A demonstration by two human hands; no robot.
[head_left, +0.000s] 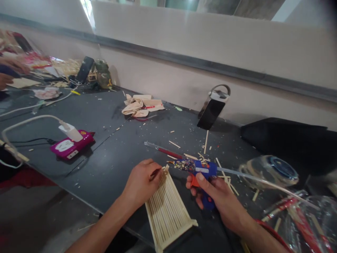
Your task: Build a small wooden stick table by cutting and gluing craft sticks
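Note:
My right hand (219, 196) is wrapped round the handle of a blue hot glue gun (206, 169) with an orange trigger. Its speckled nozzle end points left, towards the far end of a panel of pale wooden sticks (168, 207). A long clear glue stick (252, 175) runs out of the back of the gun. My left hand (144, 179) is closed on the panel's far left corner, the fingertips partly hidden. The panel has sticks laid side by side with a crosspiece at the near end, and reaches over the table's front edge.
A purple power strip (84, 140) with a white plug stands left. Crumpled paper (142, 105), a phone (211, 114) propped on a bottle and loose stick scraps lie further back. To the right are a clear jar (268, 170) and plastic wrappers (302, 221). Another person's hands (10, 70) show far left.

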